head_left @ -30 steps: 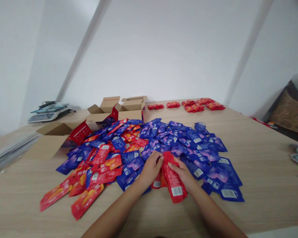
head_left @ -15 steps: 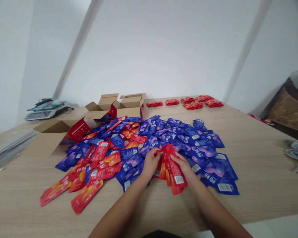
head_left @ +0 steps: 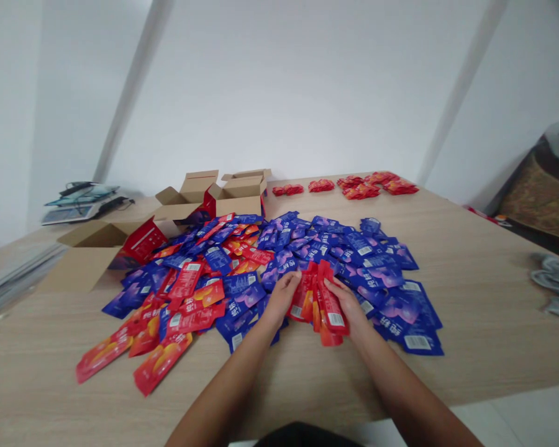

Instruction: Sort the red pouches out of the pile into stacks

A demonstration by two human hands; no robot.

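Between my two hands is a bunch of red and orange sachets, fanned out and held just above the near edge of the pile. My left hand is closed on the left side of the bunch, thumb on top. Closed on its right side is my right hand, gripping a sachet with a white barcode label. Blue sachets lie in a wide heap behind and to the right of the hands. Red sachets are spread over blue ones on the left.
Open cardboard boxes stand at the left and back left of the table. Stacks of red sachets line the far edge. A flat scale with items on it sits far left. Grey bundles lie at the right.
The sachets in my hands have spread slightly apart on the left, and the bunch sits a little higher in view. The camera view has shifted slightly. The heaps look the same.
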